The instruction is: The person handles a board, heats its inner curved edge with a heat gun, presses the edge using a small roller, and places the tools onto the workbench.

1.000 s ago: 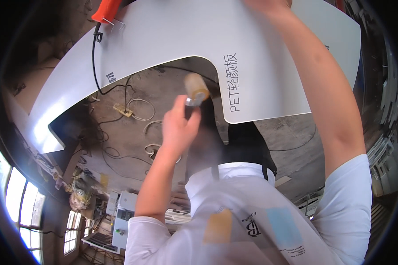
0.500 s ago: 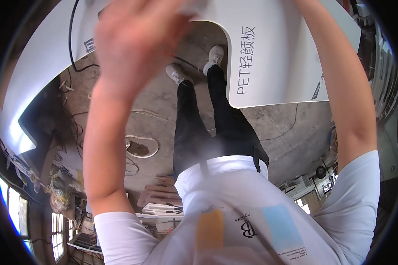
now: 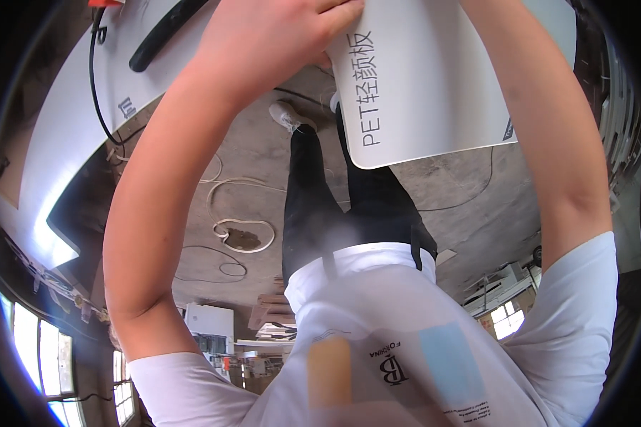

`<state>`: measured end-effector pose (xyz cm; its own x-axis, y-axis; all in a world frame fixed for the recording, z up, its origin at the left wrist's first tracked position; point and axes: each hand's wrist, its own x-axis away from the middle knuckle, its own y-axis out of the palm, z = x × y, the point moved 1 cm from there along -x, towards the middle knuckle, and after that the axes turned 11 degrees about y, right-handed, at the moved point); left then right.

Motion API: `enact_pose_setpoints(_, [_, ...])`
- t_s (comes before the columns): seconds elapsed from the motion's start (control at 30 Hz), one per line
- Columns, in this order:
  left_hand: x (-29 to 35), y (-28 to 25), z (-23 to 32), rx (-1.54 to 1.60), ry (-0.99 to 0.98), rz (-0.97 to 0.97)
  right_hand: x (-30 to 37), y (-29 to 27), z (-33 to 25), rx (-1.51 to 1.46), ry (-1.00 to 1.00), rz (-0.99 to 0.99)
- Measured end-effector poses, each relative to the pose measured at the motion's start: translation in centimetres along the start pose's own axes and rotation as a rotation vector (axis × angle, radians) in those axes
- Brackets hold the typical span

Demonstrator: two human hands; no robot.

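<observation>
A large white panel [image 3: 434, 92] with dark printed lettering spreads across the upper part of the head view, with a cutout in its near edge. My left hand [image 3: 281, 35] is at the cutout's right edge. Some of its fingers lie on the panel's face and a fingertip shows under the rim, so it grips the edge. My right forearm [image 3: 548, 107] reaches up past the panel's right part, and its hand is beyond the top of the picture. A thick black bar or tube [image 3: 165, 37] lies on the panel left of my left hand.
An orange-red piece [image 3: 105, 3] with a black cord [image 3: 94, 85] sits at the panel's far left. Pale hose [image 3: 246, 245] and thin cables lie on the concrete floor [image 3: 449, 181] around my legs. Stacked boards [image 3: 271, 313] and windows [image 3: 46, 349] are toward the lower left.
My left hand, blurred before, has moved right and come to rest on the panel's edge. The black bar now shows where the hand was, and the lettered section appears shifted slightly left.
</observation>
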<state>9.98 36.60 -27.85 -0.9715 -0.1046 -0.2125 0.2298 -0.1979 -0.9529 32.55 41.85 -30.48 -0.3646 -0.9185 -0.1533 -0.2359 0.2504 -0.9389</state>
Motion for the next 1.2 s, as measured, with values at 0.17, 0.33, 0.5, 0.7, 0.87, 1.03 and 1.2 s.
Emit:
enact_pose_setpoints(0.17, [-0.5, -0.8, -0.7, -0.057, 0.084, -0.133, -0.1, -0.1, 0.0, -0.024, 0.011, 0.026])
enact_pose_setpoints(0.33, [-0.7, -0.4, -0.8, 0.001, 0.066, -0.054, -0.1, 0.2, 0.5, 0.039, 0.005, 0.033])
enact_pose_setpoints(0.5, [-1.0, -0.4, 0.2, -0.065, 0.024, 0.002, 0.0, 0.3, 0.4, 0.031, 0.004, 0.054])
enact_pose_setpoints(0.7, [-0.7, -0.9, 0.0, -0.032, 0.092, -0.099, 0.2, 0.3, 0.4, 0.011, 0.017, 0.021])
enact_pose_setpoints(0.87, [0.1, -0.6, -0.2, 0.005, 0.0, -0.099, 0.0, -0.3, 0.1, -0.025, 0.017, 0.032])
enact_pose_setpoints(1.03, [5.0, -3.3, -1.0, -0.068, -0.372, 0.406, -0.1, -0.6, -0.1, -0.007, 0.015, 0.007])
enact_pose_setpoints(1.2, [8.0, -1.4, -1.1, -0.239, -0.575, 0.19, 0.2, -0.2, -0.6, -0.014, 0.002, -0.013])
